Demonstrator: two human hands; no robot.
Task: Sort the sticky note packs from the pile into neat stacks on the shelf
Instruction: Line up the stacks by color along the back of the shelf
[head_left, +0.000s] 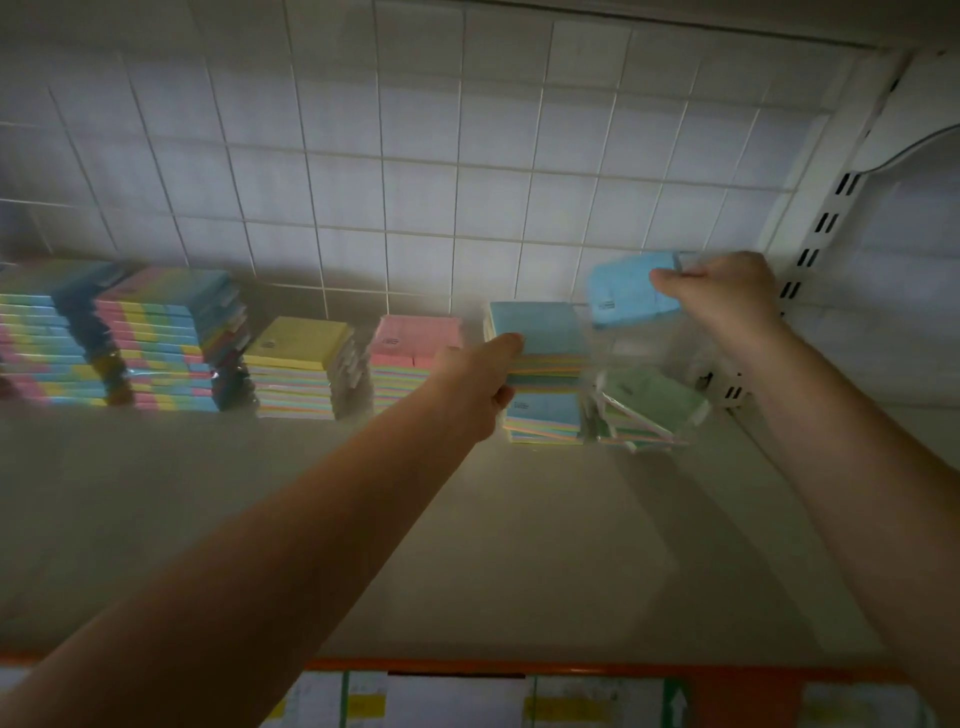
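While our right hand pinches a blue pack by its right end, thumb on top and fingers curled behind, the pack hangs in the air above the shelf, up near the back-right corner. Our left hand grips the left side of the blue-topped stack, thumb on its top face, fingers wrapped low; we judge it's steadying or squaring that stack. Key relation: the held pack sits just right of and above that stack, long axis running roughly left-right and tilted, left end lower. The right hand is the nearer one, so the drop looks like a short move left and down onto the blue top. Just right of the stack, below the held pack, lies the loose pile: a green-topped pack in crinkled clear wrap, lying askew. Along the back edge to the left stand a pink-topped stack, a yellow-topped stack and taller striped multicolour stacks near the back-left corner. Motion blur on the held pack; we can't tell exact finger placement behind it. Risk as we see it: the left thumb is on the landing face and would need to clear.
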